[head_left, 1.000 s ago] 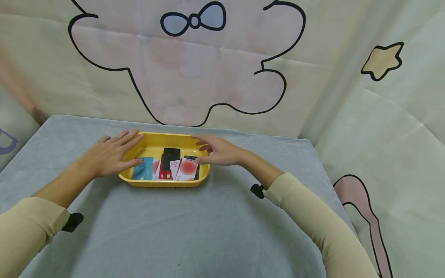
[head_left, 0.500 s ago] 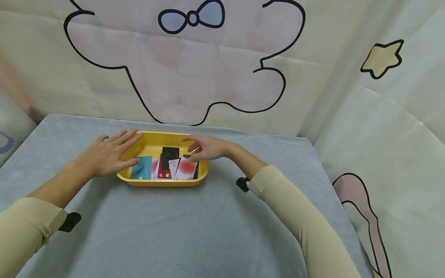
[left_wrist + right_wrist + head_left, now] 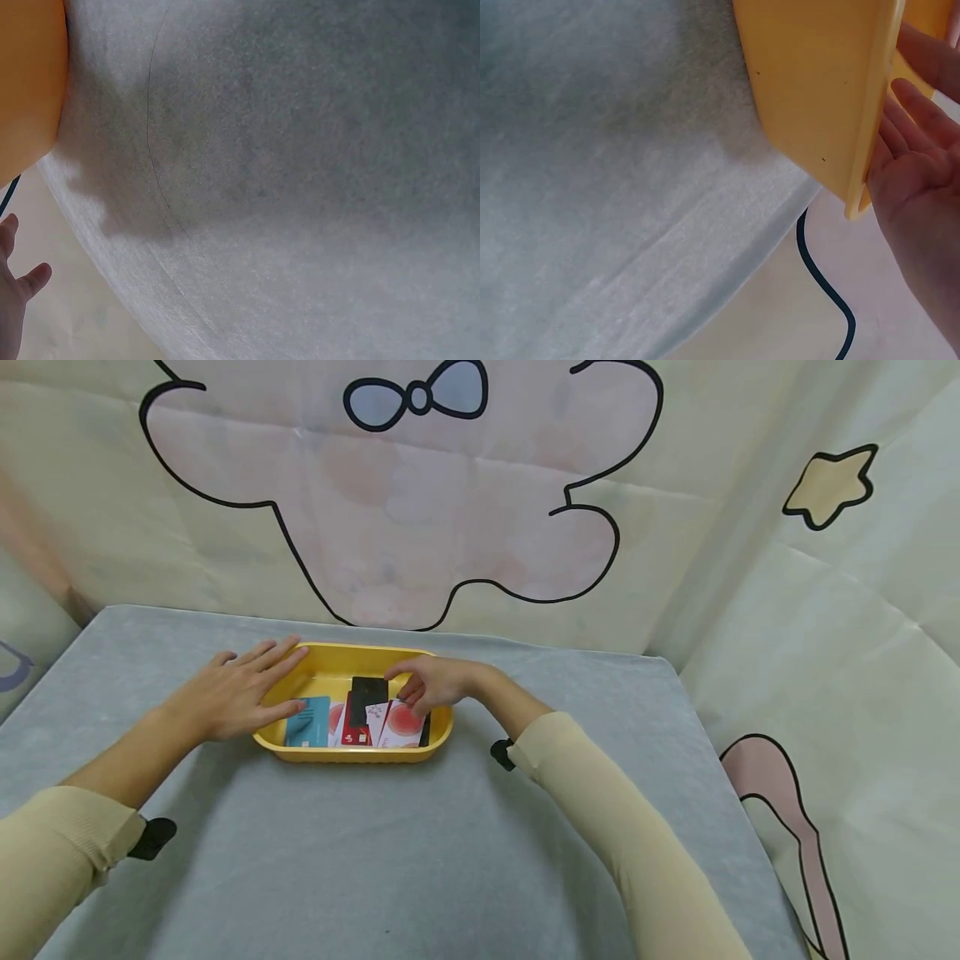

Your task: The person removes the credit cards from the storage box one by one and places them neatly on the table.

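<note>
Several cards lie in a yellow plastic tray (image 3: 352, 757): a blue card (image 3: 309, 731), a black card (image 3: 367, 700), a red card (image 3: 352, 733) and a white card with a red circle (image 3: 403, 727). My left hand (image 3: 236, 697) is spread over the tray's left rim, its thumb over the blue card. Over the right rim reaches my right hand (image 3: 438, 681), fingers bent down at the cards on that side; its fingertips are partly hidden. The right wrist view shows this hand (image 3: 922, 165) with loosely bent fingers inside the tray wall (image 3: 817, 82).
A grey cloth (image 3: 390, 852) covers the table under the tray. Behind it hangs a pale curtain (image 3: 675, 552) with cartoon outlines. Black wrist devices (image 3: 153, 839) sit near the beige sleeves (image 3: 630, 827).
My right hand has moved left and farther into the tray, its fingers lowering toward the cards at the right. The left hand has stayed on the rim.
</note>
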A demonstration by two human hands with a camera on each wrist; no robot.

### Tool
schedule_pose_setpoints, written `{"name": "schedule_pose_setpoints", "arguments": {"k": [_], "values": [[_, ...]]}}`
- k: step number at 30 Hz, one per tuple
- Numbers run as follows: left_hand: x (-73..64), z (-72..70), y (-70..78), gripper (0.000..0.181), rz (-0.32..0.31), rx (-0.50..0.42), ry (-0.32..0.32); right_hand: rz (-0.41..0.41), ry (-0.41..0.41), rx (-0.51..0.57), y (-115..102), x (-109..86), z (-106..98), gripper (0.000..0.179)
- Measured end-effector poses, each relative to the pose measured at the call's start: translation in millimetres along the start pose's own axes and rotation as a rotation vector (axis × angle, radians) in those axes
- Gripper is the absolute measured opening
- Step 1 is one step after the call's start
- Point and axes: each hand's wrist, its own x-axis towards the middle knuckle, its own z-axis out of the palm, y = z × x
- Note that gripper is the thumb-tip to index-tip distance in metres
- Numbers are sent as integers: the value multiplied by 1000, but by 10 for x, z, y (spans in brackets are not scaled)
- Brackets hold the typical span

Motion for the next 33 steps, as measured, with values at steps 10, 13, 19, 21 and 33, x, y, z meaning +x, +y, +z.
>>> {"name": "schedule_pose_setpoints", "arguments": {"k": [10, 13, 19, 21, 33], "values": [[8, -8, -21, 86, 5, 8, -16, 66, -22, -73, -63, 95, 10, 64], [6, -17, -15, 85, 2, 6, -15, 69, -18, -95, -74, 121, 19, 62], [3, -24, -8, 85, 5, 4, -13, 64, -9, -118, -93, 134, 37, 58], [5, -24, -6, 85, 5, 6, -18, 67, -4, -125, -97, 142, 40, 57], [12, -20, -3, 84, 7, 5, -21, 67, 10, -153, -101, 153, 52, 54]]}}
